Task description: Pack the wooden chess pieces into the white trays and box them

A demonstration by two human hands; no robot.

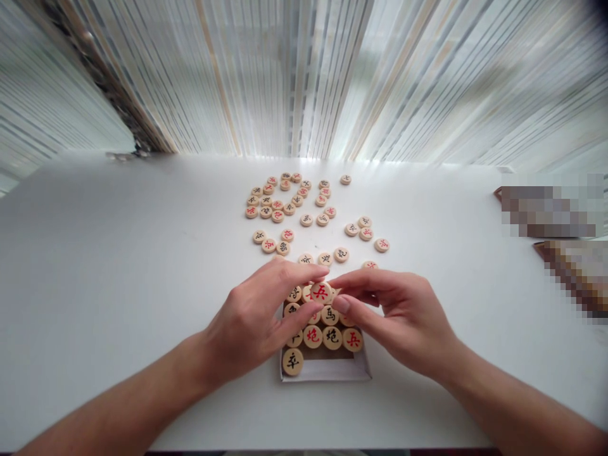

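Note:
My left hand [261, 310] and my right hand [403, 316] meet over a small open box [327, 372]. Between their fingertips is a round wooden Chinese chess piece [322, 292] with a red character, raised above the others. My left thumb and fingers pinch it from the left; my right fingertips close in at its right edge. Rows of pieces lie face up in the box, among them a red-marked piece [312, 337] and a black-marked piece [332, 337]. One black-marked piece [293, 361] sits alone in the front row's left corner. My fingers hide part of the back rows.
Loose chess pieces [277, 216] with red and black characters are scattered across the white table [142, 266] beyond the box. At the right edge lie two brown-edged objects [546, 212], blurred out. A striped curtain [285, 82] hangs behind the table.

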